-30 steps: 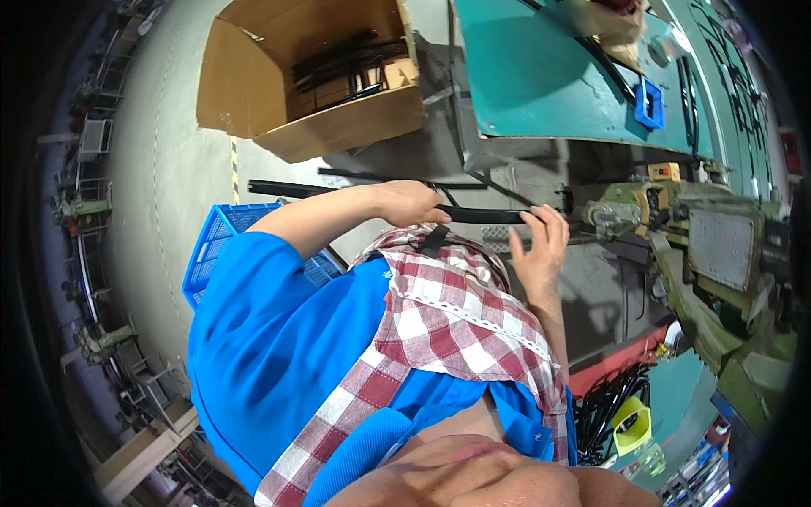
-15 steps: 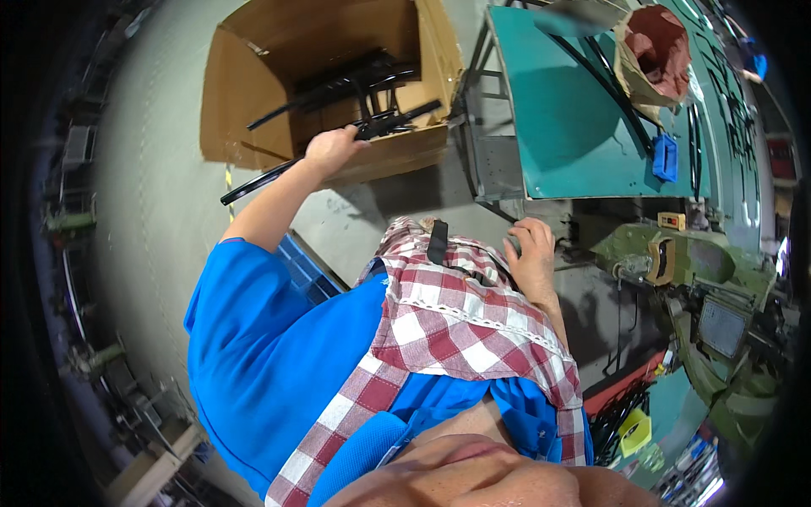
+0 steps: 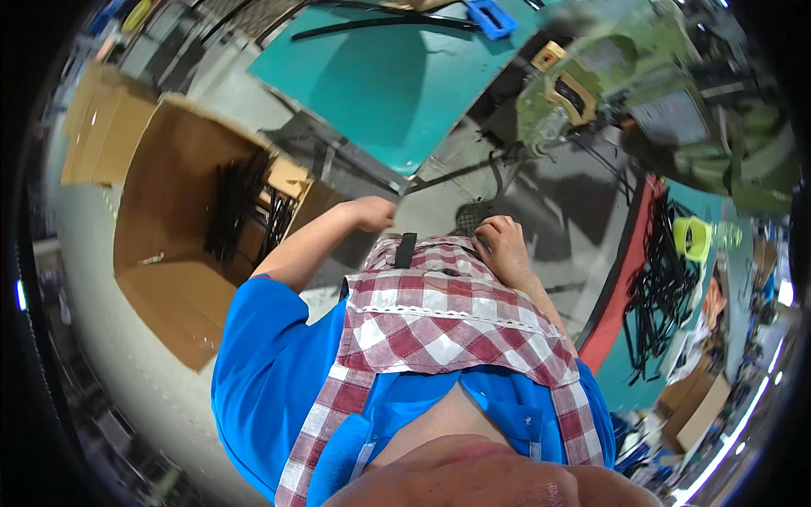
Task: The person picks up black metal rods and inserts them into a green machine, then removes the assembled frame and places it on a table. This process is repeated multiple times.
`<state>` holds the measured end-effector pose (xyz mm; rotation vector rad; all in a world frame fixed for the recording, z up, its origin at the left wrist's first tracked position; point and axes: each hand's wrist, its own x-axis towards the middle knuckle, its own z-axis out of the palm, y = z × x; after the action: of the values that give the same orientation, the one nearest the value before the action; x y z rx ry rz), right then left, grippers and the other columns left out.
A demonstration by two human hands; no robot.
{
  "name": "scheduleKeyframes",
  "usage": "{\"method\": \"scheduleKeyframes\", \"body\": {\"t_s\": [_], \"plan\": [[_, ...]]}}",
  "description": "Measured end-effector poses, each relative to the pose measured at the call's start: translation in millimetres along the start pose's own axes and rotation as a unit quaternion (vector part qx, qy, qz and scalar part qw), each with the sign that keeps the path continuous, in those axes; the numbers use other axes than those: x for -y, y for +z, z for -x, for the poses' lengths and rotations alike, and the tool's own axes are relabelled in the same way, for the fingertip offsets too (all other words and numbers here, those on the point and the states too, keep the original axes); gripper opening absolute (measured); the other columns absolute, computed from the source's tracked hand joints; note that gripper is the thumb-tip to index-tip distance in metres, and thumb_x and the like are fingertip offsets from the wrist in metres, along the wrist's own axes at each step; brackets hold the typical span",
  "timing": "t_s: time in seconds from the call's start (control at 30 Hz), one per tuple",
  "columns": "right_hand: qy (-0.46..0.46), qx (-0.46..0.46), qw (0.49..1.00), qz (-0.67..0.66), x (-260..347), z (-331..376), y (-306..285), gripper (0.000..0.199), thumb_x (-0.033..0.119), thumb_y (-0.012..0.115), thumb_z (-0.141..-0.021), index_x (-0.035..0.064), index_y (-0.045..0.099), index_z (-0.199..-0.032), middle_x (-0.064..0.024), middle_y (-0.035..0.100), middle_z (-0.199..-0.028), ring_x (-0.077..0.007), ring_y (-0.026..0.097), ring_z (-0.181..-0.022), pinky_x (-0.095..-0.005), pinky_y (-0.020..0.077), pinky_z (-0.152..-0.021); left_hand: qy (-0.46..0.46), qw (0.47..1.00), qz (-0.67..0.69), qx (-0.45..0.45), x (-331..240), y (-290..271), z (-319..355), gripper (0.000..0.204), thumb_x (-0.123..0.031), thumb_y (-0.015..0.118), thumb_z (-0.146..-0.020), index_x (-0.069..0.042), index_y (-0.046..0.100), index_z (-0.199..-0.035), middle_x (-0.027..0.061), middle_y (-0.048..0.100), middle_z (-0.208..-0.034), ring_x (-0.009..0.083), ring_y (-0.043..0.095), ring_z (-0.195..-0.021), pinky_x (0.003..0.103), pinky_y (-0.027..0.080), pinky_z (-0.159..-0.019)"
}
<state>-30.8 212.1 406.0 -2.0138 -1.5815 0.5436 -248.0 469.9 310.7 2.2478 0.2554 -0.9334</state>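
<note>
My left hand [image 3: 372,212] is a closed fist with nothing in it, held just right of an open cardboard box [image 3: 169,279]. Several long black strips [image 3: 232,198] lie inside the box. My right hand [image 3: 502,242] rests with curled fingers on the top edge of my red and white checked apron [image 3: 439,325], holding nothing that I can see. Both hands are close to my body, below the corner of a teal table [image 3: 380,84].
A long black strip [image 3: 380,25] and a blue block [image 3: 490,17] lie on the teal table. A green machine [image 3: 642,93] stands at the upper right. More black strips [image 3: 659,287] are piled on the right, beside a yellow-green object [image 3: 694,238].
Both hands held a long black strip a second ago. My left hand carried it to the cardboard box, let go, and has drawn back empty. My right hand dropped to the apron.
</note>
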Motion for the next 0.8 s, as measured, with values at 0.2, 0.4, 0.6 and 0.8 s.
{"method": "scheduleKeyframes", "body": {"t_s": [0.2, 0.4, 0.6, 0.8], "plan": [[0.06, -0.034, 0.998, -0.001, 0.8, 12.9, 10.0, 0.016, 0.017, 0.07, -0.077, 0.0073, 0.065, -0.089, -0.0072, 0.059, -0.097, -0.0267, 0.054, -0.101, -0.0403, 0.0414, -0.086, 0.089, 0.98, -0.001, -0.179, -57.2, -84.9, -53.1, 0.024, -0.02, 0.059, -0.085, -0.004, 0.061, -0.102, 0.0193, 0.066, -0.094, 0.0382, 0.062, -0.091, 0.046, 0.05, -0.078], [0.078, -0.126, 0.988, 0.037, -6.9, 6.0, 5.7, 0.016, 0.017, 0.07, -0.076, 0.008, 0.064, -0.088, -0.0065, 0.059, -0.094, -0.0273, 0.055, -0.096, -0.0414, 0.0418, -0.084, 0.022, 0.928, -0.162, -0.334, -17.3, -180.5, -100.0, 0.025, -0.023, 0.056, -0.085, -0.005, 0.064, -0.101, 0.0196, 0.066, -0.099, 0.0354, 0.062, -0.097, 0.046, 0.05, -0.081], [0.227, -0.269, 0.923, 0.155, -39.5, 52.5, -26.2, 0.017, 0.02, 0.071, -0.075, 0.0098, 0.061, -0.085, -0.0076, 0.058, -0.094, -0.0292, 0.055, -0.095, -0.0436, 0.0413, -0.084, -0.028, 0.911, -0.241, -0.334, 18.7, -238.9, -125.2, 0.024, -0.022, 0.057, -0.085, -0.005, 0.064, -0.1, 0.0177, 0.065, -0.097, 0.0326, 0.061, -0.093, 0.044, 0.05, -0.079], [0.455, -0.345, 0.784, 0.243, -49.7, 156.3, -50.1, 0.018, 0.023, 0.07, -0.078, 0.0103, 0.063, -0.089, -0.0062, 0.058, -0.095, -0.0268, 0.054, -0.097, -0.042, 0.0412, -0.084, -0.106, 0.901, -0.235, -0.35, 80.8, -231.0, -86.9, 0.022, -0.021, 0.058, -0.085, -0.005, 0.065, -0.1, 0.0158, 0.065, -0.094, 0.0299, 0.061, -0.09, 0.042, 0.049, -0.076]]}}
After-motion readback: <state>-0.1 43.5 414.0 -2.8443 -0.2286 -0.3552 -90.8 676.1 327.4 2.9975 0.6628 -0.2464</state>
